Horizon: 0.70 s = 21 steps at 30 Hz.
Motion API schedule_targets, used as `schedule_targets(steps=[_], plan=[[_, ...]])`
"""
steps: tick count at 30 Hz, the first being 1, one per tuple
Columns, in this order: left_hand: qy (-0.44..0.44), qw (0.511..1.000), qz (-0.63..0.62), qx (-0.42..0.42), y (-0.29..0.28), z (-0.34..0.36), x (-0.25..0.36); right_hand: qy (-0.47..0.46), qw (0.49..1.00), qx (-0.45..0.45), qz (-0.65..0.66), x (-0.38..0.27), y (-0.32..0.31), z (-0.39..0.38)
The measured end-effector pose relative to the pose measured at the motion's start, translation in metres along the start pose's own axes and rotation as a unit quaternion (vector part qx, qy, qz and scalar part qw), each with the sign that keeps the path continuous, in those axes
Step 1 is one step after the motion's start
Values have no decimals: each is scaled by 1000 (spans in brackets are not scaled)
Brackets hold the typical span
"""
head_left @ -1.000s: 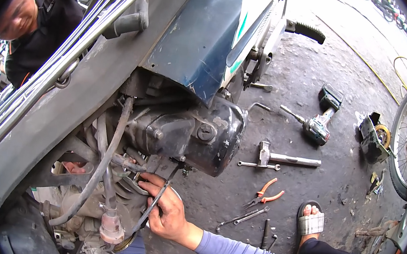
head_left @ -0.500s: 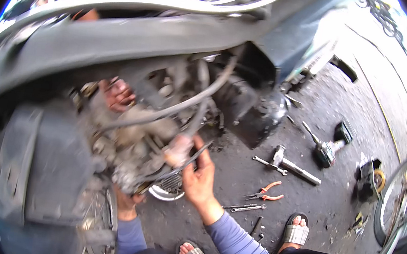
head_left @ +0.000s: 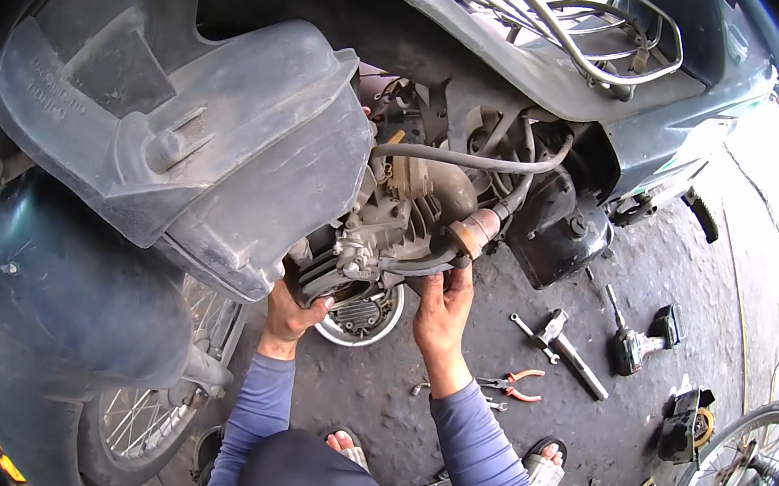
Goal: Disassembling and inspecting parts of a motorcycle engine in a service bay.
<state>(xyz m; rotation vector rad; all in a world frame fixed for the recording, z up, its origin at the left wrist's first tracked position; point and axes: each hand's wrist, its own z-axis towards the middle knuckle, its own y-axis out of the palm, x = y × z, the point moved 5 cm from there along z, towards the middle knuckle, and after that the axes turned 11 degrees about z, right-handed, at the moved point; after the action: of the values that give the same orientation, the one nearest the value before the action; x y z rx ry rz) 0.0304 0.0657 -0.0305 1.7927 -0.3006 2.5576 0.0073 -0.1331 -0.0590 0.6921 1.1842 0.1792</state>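
Note:
A dusty motorbike engine [head_left: 400, 230] is exposed between a grey plastic cover [head_left: 265, 164] and a black housing [head_left: 566, 233]. My left hand [head_left: 287, 318] is at the engine's lower left, its thumb against a dark curved part [head_left: 329, 279]; most of its fingers are hidden behind that part and the cover. On the right, my right hand [head_left: 444, 315] reaches up from below, thumb and fingers closed about a black hose [head_left: 421, 263], just under an orange-brown cup-shaped fitting [head_left: 473, 231]. Its fingertips are partly hidden. A grey hose [head_left: 474, 161] runs above the engine.
Right of my arm lie orange-handled pliers [head_left: 512, 386], a hammer [head_left: 573, 352], a spanner [head_left: 531, 337] and a cordless drill [head_left: 630, 344]. A round silver-rimmed part [head_left: 356, 339] sits below the engine. Spoked wheels [head_left: 138, 421] stand at lower left and right.
My view has swung left and steadied, showing more of the grey cover. My right hand has shifted from beside the brown fitting to below it. Another person's hand beyond the engine is now mostly hidden.

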Motion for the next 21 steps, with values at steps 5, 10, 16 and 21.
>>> schedule_targets(steps=[5, 10, 16, 21], plan=[[-47, 998, -17, -34, -1, 4, -4, 5, 1000, 5, 29, -5, 5, -3], [-12, 999, 1, -43, -2, 2, 9, -43, 999, 7, -26, 2, 2, -1], [12, 999, -27, 34, -2, 2, -3, -47, 998, -9, -39, -5, 2, 3], [5, 1000, 10, 25, -6, 0, -10, -9, 999, 27, -28, 12, -4, -2]])
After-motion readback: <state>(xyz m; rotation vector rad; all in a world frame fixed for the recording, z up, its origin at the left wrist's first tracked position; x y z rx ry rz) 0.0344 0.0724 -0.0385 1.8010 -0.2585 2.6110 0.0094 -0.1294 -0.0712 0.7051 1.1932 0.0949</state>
